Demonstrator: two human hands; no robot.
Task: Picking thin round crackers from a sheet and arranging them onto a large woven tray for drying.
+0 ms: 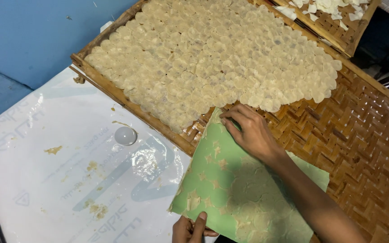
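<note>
The left hand [190, 229] pinches the near edge of the green sheet [230, 180], thumb on top. The sheet lies across the woven bamboo tray [361, 135], beside rows of pale dough discs [212, 54]. The right hand [248, 130], forearm stretched across it, presses curled fingers on its far corner.

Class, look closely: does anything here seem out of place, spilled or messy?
Yes. Yellowish dough scraps are smeared across the white plastic sheet, and ragged star-shaped leftovers cling to the green sheet. The discs on the woven tray lie neatly.
</note>
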